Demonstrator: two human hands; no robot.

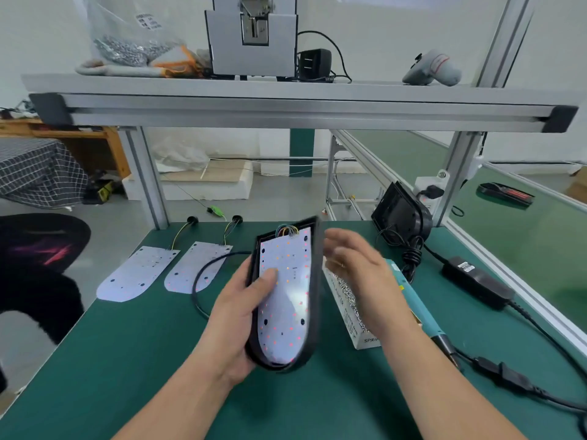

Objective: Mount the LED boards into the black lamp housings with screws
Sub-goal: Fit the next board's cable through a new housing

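Observation:
My left hand [236,308] grips a black lamp housing [314,296] tilted up off the green table, thumb pressed on the white LED board [287,300] that lies inside it. Coloured wires [287,230] loop at the board's far end. My right hand [355,274] hovers just right of the housing, fingers straight, blurred, holding nothing. Two more LED boards [136,274] [197,266] lie flat at the left with wires leading back. Another black housing [400,214] leans against the frame post at the right.
A white box of screws [349,315] and a teal electric screwdriver [422,315] lie under my right arm. A black power adapter [476,282] and cables run along the right edge. An aluminium shelf [286,100] spans overhead. A black cable [203,274] curves left of the housing.

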